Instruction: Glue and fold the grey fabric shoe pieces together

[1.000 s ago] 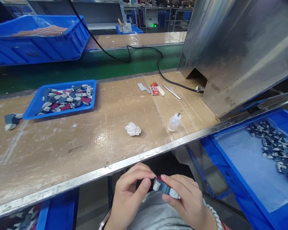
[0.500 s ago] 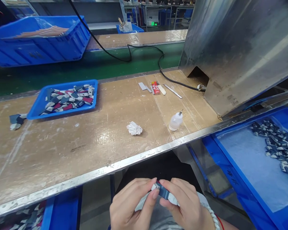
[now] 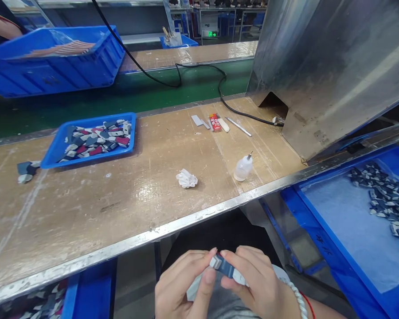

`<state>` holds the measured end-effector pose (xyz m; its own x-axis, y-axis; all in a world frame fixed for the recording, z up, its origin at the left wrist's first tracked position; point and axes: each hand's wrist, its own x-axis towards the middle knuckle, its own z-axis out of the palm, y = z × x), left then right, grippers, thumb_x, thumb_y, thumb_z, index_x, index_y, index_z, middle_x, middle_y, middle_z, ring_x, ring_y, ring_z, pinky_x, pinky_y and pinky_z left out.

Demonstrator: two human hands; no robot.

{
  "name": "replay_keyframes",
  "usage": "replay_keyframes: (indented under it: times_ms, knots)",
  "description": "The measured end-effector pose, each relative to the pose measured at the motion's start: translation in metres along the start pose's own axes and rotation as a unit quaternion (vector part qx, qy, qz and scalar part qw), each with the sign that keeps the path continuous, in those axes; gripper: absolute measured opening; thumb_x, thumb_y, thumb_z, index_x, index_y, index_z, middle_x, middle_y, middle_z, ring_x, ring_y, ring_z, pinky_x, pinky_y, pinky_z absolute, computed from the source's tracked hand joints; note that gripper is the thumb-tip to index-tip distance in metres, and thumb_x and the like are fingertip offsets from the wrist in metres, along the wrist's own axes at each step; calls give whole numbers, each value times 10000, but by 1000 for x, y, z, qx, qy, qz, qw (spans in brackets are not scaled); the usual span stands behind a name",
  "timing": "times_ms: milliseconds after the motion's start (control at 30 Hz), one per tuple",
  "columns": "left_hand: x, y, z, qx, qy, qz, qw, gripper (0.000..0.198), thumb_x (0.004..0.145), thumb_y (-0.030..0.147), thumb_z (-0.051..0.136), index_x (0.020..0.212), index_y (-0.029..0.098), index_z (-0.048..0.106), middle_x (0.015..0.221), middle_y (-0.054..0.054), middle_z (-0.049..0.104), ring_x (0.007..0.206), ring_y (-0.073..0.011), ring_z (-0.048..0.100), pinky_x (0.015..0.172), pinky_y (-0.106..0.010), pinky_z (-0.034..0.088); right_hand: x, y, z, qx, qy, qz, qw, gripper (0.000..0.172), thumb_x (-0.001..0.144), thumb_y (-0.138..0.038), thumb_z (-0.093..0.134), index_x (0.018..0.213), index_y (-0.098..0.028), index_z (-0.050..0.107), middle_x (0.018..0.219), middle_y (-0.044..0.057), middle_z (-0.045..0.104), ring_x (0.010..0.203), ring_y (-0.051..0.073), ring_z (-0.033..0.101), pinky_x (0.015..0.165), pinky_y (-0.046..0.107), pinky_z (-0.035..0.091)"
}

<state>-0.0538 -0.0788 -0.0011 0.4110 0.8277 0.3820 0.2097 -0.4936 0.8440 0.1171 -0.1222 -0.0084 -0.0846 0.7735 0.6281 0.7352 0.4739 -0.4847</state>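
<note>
Between my two hands, over my lap in front of the table edge, is a small dark blue and white block-like piece (image 3: 225,267). My left hand (image 3: 186,283) pinches its pale end between thumb and index finger. On the other end, my right hand (image 3: 252,279) grips with thumb and fingers, covering part of the white section. The far side of the piece is hidden by my fingers. Similar blue, white and dark red pieces fill a shallow blue tray (image 3: 88,163) on the table, and a few loose pieces (image 3: 27,170) lie left of it.
On the table are crumpled white paper (image 3: 186,178), a squeeze bottle with a metal tip (image 3: 243,167), a pen-like stick (image 3: 238,126) and a small red box (image 3: 215,122). A metal housing (image 3: 306,79) stands right. Blue bins (image 3: 339,248) flank me. Someone's arm (image 3: 3,27) shows far left.
My left thumb has slid down a little, showing more of the piece's pale end. The other person's arm reaches farther in at the far left. The view has shifted slightly.
</note>
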Motion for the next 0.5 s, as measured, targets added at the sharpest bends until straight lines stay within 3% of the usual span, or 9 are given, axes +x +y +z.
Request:
replay_keyframes:
  times_ms: [133,300,500]
  knots:
    - [1,0,-2,-8,-31,-1,999,313,942,128,597,1236,199,675,1046,-101,733,937,-222,702,769,-310,618,-5,1,3,13,17,35,999,326,1074,-385,383,1126,-134,584,725,62,720,595,168,695,579,263,574]
    - [7,-7,-6,0,-71,25,997,356,939,98,586,1273,198,654,1088,-123,723,979,-236,695,799,-334,616,-9,10,6,83,24,70,994,319,1059,-396,435,1145,-146,614,777,54,713,632,151,678,599,244,572]
    - [11,-17,-6,-2,-64,31,997,320,918,198,691,1235,236,671,1072,-75,718,975,-203,691,847,-298,603,-14,21,13,220,9,125,967,326,1021,-438,522,1139,-165,654,803,49,692,654,141,637,591,234,536]
